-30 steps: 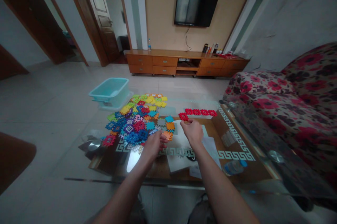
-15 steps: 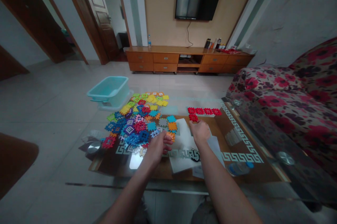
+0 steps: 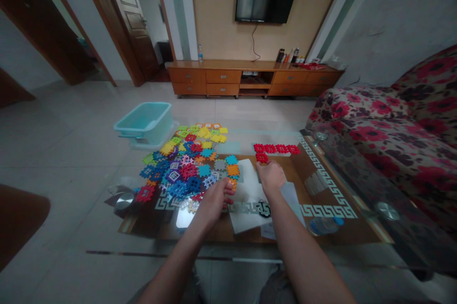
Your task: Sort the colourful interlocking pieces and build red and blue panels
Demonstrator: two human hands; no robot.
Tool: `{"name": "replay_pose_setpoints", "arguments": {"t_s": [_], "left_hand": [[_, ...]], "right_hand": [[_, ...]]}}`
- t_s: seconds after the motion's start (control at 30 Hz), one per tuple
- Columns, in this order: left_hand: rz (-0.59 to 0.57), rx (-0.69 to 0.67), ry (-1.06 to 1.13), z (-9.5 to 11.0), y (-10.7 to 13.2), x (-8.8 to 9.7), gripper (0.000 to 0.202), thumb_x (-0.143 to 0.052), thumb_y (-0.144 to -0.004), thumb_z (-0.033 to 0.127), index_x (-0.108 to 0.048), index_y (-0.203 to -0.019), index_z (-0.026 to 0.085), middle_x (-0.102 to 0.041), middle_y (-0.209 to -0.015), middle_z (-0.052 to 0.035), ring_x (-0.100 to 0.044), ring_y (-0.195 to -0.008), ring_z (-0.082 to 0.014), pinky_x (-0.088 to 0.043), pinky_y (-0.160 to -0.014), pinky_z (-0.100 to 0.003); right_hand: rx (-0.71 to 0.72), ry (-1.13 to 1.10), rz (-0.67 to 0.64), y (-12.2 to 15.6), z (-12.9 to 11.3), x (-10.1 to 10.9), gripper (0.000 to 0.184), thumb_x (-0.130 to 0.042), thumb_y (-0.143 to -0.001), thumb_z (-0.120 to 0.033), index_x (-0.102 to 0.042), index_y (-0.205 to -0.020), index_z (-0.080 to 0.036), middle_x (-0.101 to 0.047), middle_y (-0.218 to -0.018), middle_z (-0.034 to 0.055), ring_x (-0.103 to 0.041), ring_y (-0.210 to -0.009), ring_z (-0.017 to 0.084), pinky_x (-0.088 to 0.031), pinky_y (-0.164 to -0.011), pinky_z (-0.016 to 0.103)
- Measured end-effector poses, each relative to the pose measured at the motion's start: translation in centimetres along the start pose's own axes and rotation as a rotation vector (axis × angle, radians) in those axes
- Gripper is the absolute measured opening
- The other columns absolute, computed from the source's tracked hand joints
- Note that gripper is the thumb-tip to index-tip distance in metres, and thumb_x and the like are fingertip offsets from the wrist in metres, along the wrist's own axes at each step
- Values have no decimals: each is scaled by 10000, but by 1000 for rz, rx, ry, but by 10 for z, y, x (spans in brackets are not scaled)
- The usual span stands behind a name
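Observation:
Red interlocking plastic tiles [image 3: 282, 149] form a row at the right of the glass table, with one more red tile [image 3: 262, 157] below the row's left end. My right hand [image 3: 271, 176] has its fingers closed at the near edge of that lower tile; the fingertips are partly hidden. My left hand [image 3: 218, 195] hovers beside the pile, fingers loosely bent and apart, with nothing visible in them. An orange tile [image 3: 233, 170] lies just beyond it. The mixed pile of coloured tiles [image 3: 187, 171] spreads to the left, in blue, yellow, green, purple and red.
A turquoise plastic tub [image 3: 144, 123] stands beyond the pile at the left. Under the glass lie white papers [image 3: 246, 199] and a plastic bottle [image 3: 324, 226]. A flowered sofa [image 3: 385, 123] borders the right side; a wooden TV cabinet [image 3: 223, 83] stands at the back.
The view has shifted slightly. Both hands stay almost in place, the right one still at the lower red tile. The tiles look unchanged.

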State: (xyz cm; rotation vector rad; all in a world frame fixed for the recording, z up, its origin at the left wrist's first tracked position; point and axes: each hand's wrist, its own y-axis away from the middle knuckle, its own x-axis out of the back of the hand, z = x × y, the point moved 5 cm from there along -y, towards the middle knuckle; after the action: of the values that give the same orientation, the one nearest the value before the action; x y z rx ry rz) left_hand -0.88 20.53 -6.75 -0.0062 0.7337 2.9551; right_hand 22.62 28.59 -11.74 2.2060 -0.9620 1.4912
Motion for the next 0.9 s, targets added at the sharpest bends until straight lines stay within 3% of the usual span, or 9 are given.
{"name": "replay_pose_setpoints", "arguments": {"t_s": [0.9], "left_hand": [[-61, -64, -87, 5, 6, 0, 516, -388, -855, 587, -622, -999, 149, -685, -1038, -132, -623, -790, -212, -451, -706, -346]], "right_hand": [[5, -16, -15, -1, 0, 0, 462, -632, -780, -507, -660, -1038, -125, -685, -1048, 198, -693, -974, 333, -532, -822, 402]]}}
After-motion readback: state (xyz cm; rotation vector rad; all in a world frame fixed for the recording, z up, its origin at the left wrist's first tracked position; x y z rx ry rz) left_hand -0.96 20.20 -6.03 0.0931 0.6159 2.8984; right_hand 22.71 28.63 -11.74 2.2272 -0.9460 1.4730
